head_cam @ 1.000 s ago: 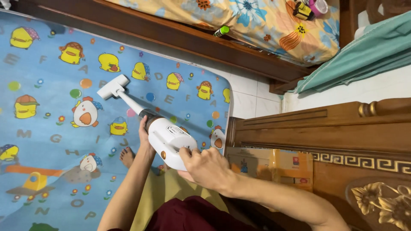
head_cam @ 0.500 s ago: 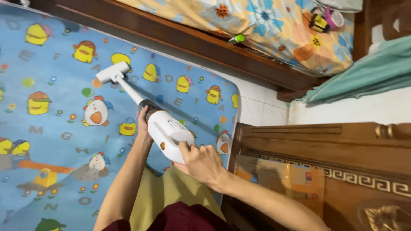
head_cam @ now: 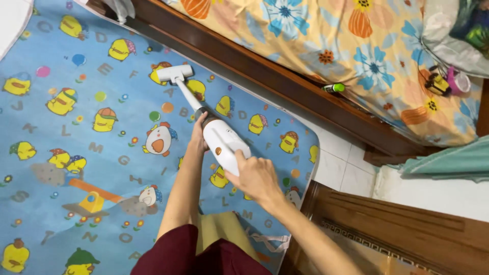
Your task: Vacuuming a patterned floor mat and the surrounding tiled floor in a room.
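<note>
A white handheld vacuum cleaner with a thin white tube and a flat white floor nozzle (head_cam: 219, 135) lies slantwise over a blue plastic play mat printed with yellow ducks, chickens and letters (head_cam: 76, 153). Its nozzle rests on the mat at the far side, close to the dark wooden bed frame (head_cam: 285, 84); its fat body is nearer, in the middle of the view.

The right hand (head_cam: 257, 178) is wrapped around the near end of the vacuum body, fingers curled over it, so the handle itself is hidden under the hand. The left hand (head_cam: 197, 135) holds the body from the left side near the dark collar where the tube begins; only its back and thumb show, and the fingers are out of sight behind the body.

A mattress with an orange and blue flower-print sheet (head_cam: 326, 40) lies on the frame, cut off at the top edge. A small green and black object (head_cam: 334, 87) sits at the mattress edge, too small to identify. To the right, white floor tiles (head_cam: 341, 168) show, and carved brown wooden furniture (head_cam: 402, 229) is cut off at the near right corner. The person's dark red sleeve (head_cam: 173, 254) and a yellow cloth (head_cam: 219, 229) fill the near edge.
</note>
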